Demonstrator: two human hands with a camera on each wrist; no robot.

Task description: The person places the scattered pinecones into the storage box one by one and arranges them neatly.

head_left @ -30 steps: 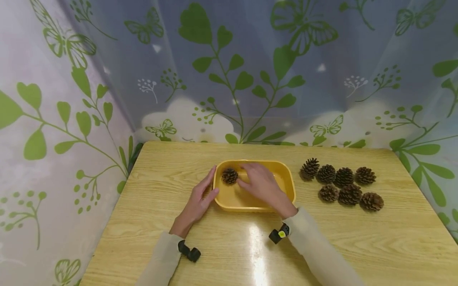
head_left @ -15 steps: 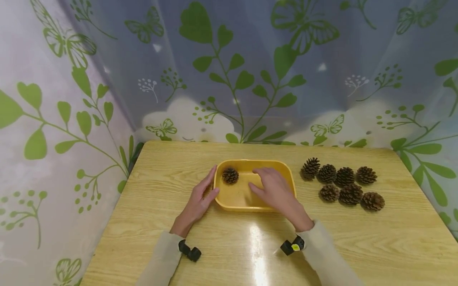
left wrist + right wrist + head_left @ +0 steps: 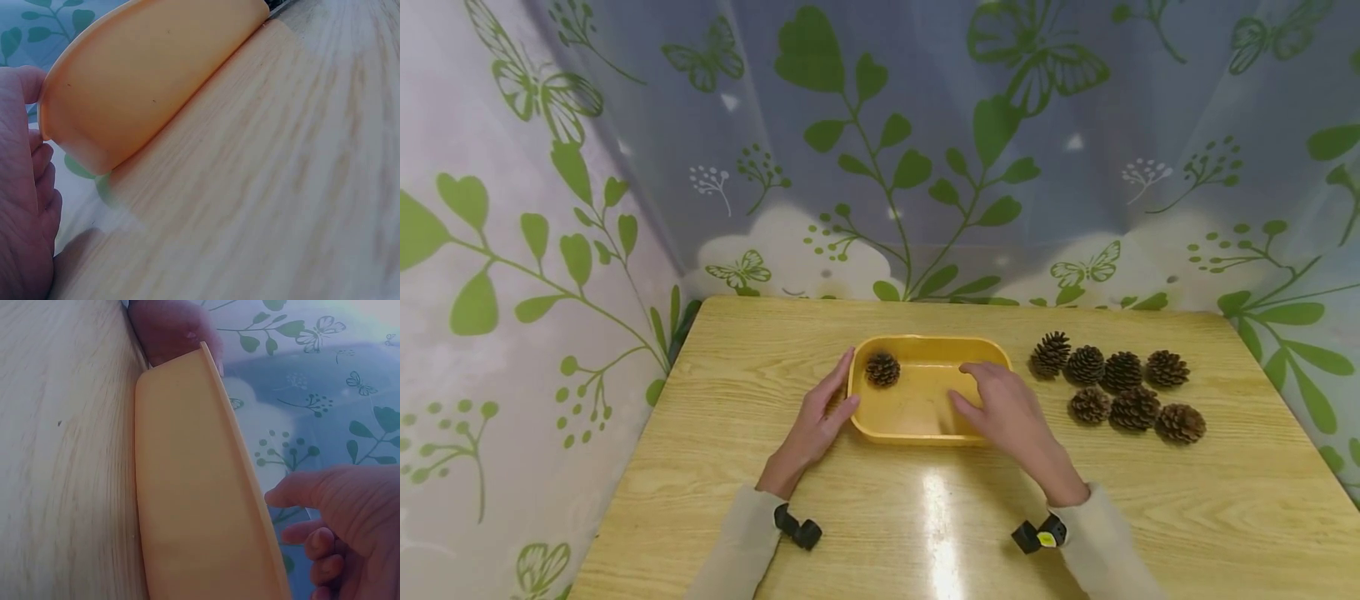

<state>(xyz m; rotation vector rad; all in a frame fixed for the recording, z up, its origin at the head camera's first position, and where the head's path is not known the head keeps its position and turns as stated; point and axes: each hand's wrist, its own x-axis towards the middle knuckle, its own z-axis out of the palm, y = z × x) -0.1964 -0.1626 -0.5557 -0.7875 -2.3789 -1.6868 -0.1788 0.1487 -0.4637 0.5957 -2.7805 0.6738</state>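
Note:
A yellow plastic tub (image 3: 917, 408) stands on the wooden table, a single pine cone (image 3: 882, 368) lying in its back left corner. At the tub's left end, my left hand (image 3: 814, 419) holds the side, thumb over the rim and fingers stretched along the outer wall. Over the right end of the tub is my right hand (image 3: 1011, 408), its thumb and index finger spread apart with nothing between them. In the right wrist view its other fingers (image 3: 328, 565) bend loosely beyond the tub's near rim.
Several pine cones (image 3: 1133, 408) stand in two rows on the table (image 3: 760, 350), right of the tub. A patterned curtain (image 3: 925, 167) hangs behind the table's back edge, and another patterned cloth (image 3: 512, 333) covers the left side.
My right hand has drawn back to the right, away from the pine cone in the tub, toward the tub's right end. The left hand and the tub have stayed in place.

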